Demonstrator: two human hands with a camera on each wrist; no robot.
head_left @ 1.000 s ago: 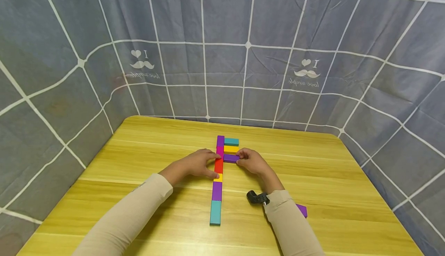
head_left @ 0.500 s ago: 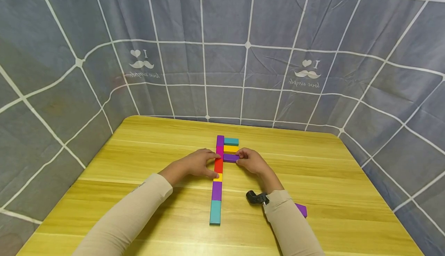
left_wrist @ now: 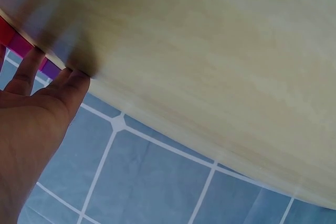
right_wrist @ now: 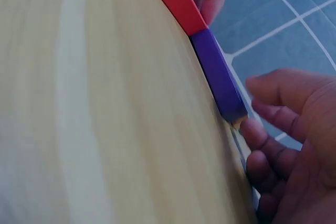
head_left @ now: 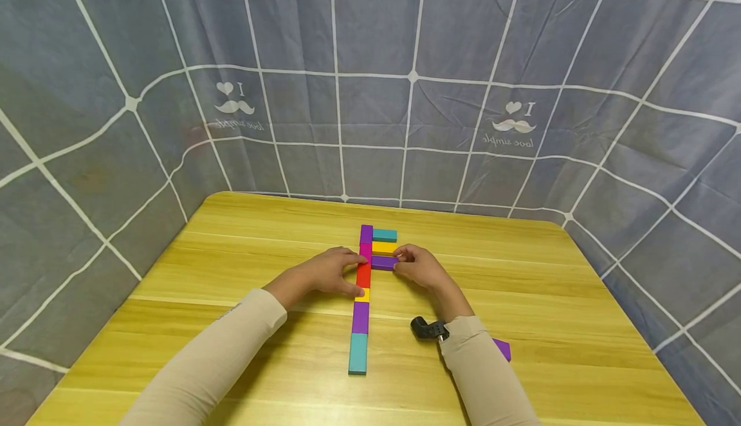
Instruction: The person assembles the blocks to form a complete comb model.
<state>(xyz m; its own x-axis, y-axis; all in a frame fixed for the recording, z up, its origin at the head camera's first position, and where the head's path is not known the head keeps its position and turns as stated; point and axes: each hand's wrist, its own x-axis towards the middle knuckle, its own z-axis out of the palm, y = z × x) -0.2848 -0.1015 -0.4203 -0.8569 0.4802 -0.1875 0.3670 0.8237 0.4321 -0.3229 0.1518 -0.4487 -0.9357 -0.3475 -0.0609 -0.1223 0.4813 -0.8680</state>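
Note:
A narrow column of coloured wooden blocks lies end to end on the table. My left hand (head_left: pixel 327 273) has its fingers spread across it, the index fingertip by the magenta block (head_left: pixel 366 251) and red block (head_left: pixel 363 276), the thumb on the yellow block (head_left: pixel 362 295). My right hand (head_left: pixel 422 266) holds the outer end of a purple block (head_left: pixel 384 262) lightly between thumb and finger. In the right wrist view, this block (right_wrist: pixel 218 74) lies flat, its inner end meeting the red block (right_wrist: pixel 178 1). Above it, a yellow block (head_left: pixel 384 248) and a teal block (head_left: pixel 384 235) stick out from the column.
The column ends in a purple block (head_left: pixel 366 233) at the far end and a teal block (head_left: pixel 358 354) at the near end. Another purple block (head_left: pixel 502 349) lies partly behind my right sleeve. A grey checked curtain (head_left: pixel 376 111) surrounds the wooden table (head_left: pixel 243 233).

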